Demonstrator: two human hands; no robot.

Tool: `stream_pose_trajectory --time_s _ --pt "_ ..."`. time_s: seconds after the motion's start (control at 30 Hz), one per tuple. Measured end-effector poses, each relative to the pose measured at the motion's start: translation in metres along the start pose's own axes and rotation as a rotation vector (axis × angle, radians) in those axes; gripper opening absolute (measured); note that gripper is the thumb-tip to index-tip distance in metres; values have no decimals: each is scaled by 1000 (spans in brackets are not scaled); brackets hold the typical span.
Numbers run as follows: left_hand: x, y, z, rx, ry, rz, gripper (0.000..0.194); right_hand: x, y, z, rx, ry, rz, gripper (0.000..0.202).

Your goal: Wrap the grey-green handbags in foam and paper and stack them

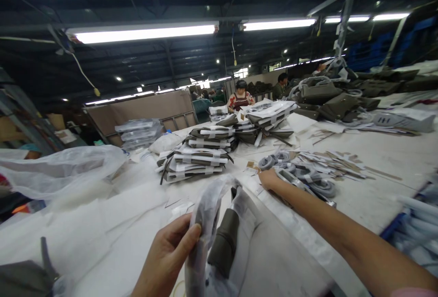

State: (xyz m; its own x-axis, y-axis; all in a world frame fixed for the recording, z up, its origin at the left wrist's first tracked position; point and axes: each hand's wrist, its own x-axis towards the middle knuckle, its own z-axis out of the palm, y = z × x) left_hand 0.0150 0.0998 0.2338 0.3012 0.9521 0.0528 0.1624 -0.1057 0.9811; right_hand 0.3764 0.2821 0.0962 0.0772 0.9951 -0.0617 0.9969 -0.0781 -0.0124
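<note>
My left hand [174, 247] is at the bottom centre, thumb and fingers pinched on a strap wrapped in clear plastic [201, 224]. The strap arches over a dark olive bag part [226, 242], which is partly covered by plastic wrap. My right arm stretches forward, and my right hand [268, 179] rests beside a pile of grey wrapped coiled straps [294, 169] on the white table [280, 251]. Its fingertips are close to a small brown tag [252, 165]; what they touch, if anything, is too small to tell.
Stacked olive pieces with white wrapping [196, 160] stand ahead. Flat card strips [338, 164] lie right of the coils. Olive bags [328, 96] are heaped at back right, clear plastic [68, 169] at left. A person [240, 98] is across the table.
</note>
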Motion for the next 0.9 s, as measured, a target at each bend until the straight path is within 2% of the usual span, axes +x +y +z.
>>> stream_pose_trajectory --time_s 0.17,0.27,0.33,0.47,0.63,0.73,0.9 --pt "-1 -1 -2 15 9 29 41 -18 5 -35 184 63 13 30" --pt "-2 -2 -1 5 4 40 39 -44 5 -40 331 96 -57 23" --pt "-3 -2 0 5 -5 50 39 -65 3 -30 421 89 -84 20" --pt "-3 -2 2 42 5 67 38 -107 -2 6 547 51 -59 20" --pt "-1 -4 2 67 24 81 35 -146 -5 44 545 97 28 36" --pt "-1 -3 4 78 20 88 35 -161 -7 53 479 174 28 32" --pt "-2 -1 7 64 46 87 35 -180 -9 56 449 240 -56 18"
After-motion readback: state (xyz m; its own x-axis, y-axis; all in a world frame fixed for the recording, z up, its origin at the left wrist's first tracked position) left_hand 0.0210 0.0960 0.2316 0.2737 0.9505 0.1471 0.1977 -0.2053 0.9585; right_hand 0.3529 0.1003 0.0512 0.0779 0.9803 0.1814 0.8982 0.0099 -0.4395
